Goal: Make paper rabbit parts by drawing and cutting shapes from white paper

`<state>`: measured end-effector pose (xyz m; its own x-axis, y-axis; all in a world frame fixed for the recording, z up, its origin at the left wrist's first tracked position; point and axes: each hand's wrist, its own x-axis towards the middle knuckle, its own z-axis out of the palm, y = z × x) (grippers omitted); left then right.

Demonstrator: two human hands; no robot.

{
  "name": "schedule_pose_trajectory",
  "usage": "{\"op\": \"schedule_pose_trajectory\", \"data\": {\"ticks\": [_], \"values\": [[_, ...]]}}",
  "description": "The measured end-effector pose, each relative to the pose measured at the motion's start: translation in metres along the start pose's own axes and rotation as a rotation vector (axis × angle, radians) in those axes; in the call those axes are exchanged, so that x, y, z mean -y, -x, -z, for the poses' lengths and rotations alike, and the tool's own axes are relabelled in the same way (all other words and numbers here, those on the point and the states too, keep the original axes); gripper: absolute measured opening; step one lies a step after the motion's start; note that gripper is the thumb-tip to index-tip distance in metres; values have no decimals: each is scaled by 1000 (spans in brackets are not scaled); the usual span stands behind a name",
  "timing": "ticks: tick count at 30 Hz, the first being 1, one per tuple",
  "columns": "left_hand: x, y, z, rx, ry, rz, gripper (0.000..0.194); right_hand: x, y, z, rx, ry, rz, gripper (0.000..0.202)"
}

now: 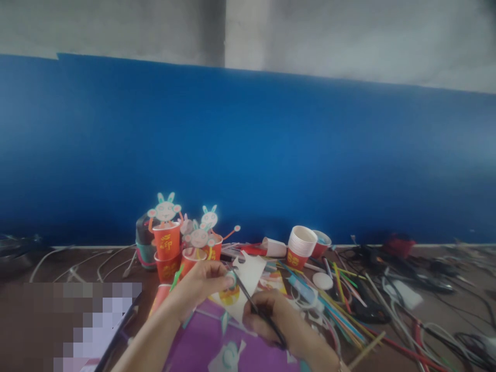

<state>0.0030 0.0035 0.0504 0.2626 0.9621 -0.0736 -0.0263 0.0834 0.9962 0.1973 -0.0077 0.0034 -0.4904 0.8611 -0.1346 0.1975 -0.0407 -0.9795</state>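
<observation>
- Paper cutout (248, 276), white with a jagged upper edge and a yellow-orange print low on it, sits at the centre of the work, held just above a purple sheet (217, 346) near the front edge of the table (46, 268).
- Left hand (203, 284) reaches in from the lower left, its fingers pinched on a small round piece (231, 279) at the cutout's left edge.
- Right hand (271, 318), just below and right of the cutout, has its fingers clenched around a thin dark tool (253, 305), whose tip slants up to the round piece; whether it is a pen or a blade cannot be told.
- Red paper cups (167, 242) topped with paper rabbit figures (166, 209) stand in a cluster behind and left of the cutout.
- Stack of cups (300, 245), white inside and red outside, stands behind and right of the cutout, with one cup lying on its side (274, 247) just to its left.
- Coloured straws (341, 310) fan out across the table to the right of the cutout, near a small white disc (322, 280).
- Tangled cables (426, 289) spread further right, well apart from the cutout.
- Blue wall panel (271, 155) runs along the back of the table, behind everything.
</observation>
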Motion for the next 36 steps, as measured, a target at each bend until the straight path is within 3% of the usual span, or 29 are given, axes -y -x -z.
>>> {"op": "schedule_pose_trajectory", "data": {"ticks": [5, 9, 21, 36], "values": [[6, 1, -18, -136, 251, -45, 22, 0, -5, -6, -119, 6, 0, 16], [13, -1, -31, -244, 322, -47, 23, 1, -6, -7, -122, 1, 67, 20], [11, 1, -29, -183, 260, -57, 23, 3, -4, -8, -112, 4, 153, 22], [10, -3, -19, -131, 250, -27, 23, 5, -3, -4, -99, 37, 46, 19]]}}
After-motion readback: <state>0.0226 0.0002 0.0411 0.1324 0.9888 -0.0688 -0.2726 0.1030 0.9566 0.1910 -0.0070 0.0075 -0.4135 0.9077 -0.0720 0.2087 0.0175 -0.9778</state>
